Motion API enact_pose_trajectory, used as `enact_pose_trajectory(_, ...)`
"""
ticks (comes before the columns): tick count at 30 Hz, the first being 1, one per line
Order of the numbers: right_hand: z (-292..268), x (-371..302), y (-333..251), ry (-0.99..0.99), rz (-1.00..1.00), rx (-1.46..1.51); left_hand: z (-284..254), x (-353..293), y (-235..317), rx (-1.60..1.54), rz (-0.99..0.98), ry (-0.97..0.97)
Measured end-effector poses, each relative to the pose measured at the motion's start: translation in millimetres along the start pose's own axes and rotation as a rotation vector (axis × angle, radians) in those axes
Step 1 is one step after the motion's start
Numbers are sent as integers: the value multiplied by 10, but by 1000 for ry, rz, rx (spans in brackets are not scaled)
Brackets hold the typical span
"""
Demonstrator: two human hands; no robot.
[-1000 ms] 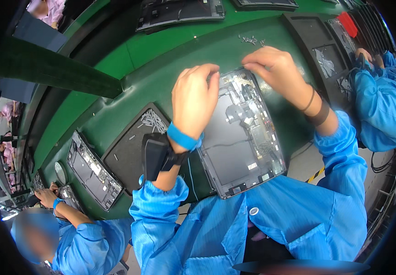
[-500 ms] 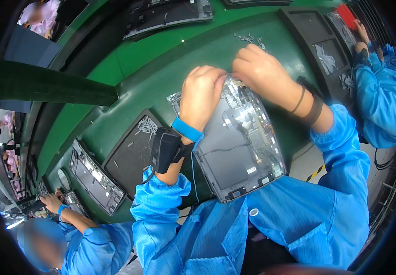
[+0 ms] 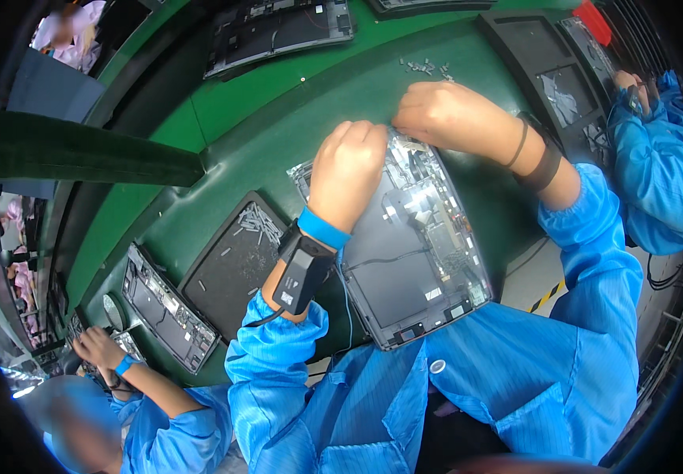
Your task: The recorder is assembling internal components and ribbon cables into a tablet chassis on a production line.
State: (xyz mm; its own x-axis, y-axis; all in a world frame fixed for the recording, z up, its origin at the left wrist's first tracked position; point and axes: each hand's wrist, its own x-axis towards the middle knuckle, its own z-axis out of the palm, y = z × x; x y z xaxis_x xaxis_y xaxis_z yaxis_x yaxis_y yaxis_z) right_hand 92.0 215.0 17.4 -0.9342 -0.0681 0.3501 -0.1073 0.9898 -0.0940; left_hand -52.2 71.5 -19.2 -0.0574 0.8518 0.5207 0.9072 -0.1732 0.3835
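An opened laptop base (image 3: 393, 292), dark with circuit boards and cables along its right side, lies slanted before me, its near edge by my lap. My left hand (image 3: 349, 170) is closed over its far left part, fingers curled down. At the far edge, just right of it, my right hand (image 3: 446, 114) is closed with its fingertips pinched together and pointing left. Whatever the fingers hold is hidden behind the hands. A blue wrist strap (image 3: 323, 229) with a cord circles my left wrist. Beyond my right hand lie several small grey pieces (image 3: 427, 68).
Left of the laptop base, a dark tray (image 3: 219, 276) holds loose grey strips (image 3: 258, 223). Another opened laptop base (image 3: 169, 308) lies beside it, near a co-worker's hand (image 3: 98, 347). More laptop bases (image 3: 278, 35) rest at the back. A black compartment tray (image 3: 532, 51) stands right.
My left wrist has turned and its hand shifted slightly down. My right hand has moved a little left and flattened. The right co-worker's hand has left the red object.
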Motion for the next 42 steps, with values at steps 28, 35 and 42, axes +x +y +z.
enact_pose_trajectory(28, -38, 38, -86, -18, 50, -50, -5, 32, 39, 150, 20, -23)
enact_pose_trajectory(35, -24, 11, 51, -61, -43, 41, -16, 35, 29, 90, 1, -28)
enact_pose_trajectory(42, -16, 40, -65, -43, 29, -53, -81, 18, 106, 58, -63, -8)
